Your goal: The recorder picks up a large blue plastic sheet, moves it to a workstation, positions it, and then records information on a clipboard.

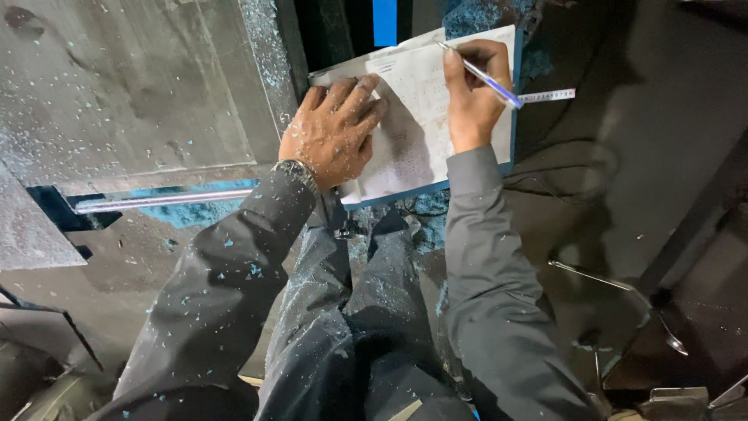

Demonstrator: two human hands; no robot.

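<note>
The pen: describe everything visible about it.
The pen is slim, with a clear or whitish barrel and a blue end. It lies tilted, its writing tip up-left over the white sheet of paper, its blue end down-right past the knuckles. The right hand grips it between the fingers; whether the tip touches the paper cannot be told.

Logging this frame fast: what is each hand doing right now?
Left hand: open, fingers spread flat on the paper sheet, holding nothing.
Right hand: closed around a pen, its tip near the sheet's top edge.
</note>
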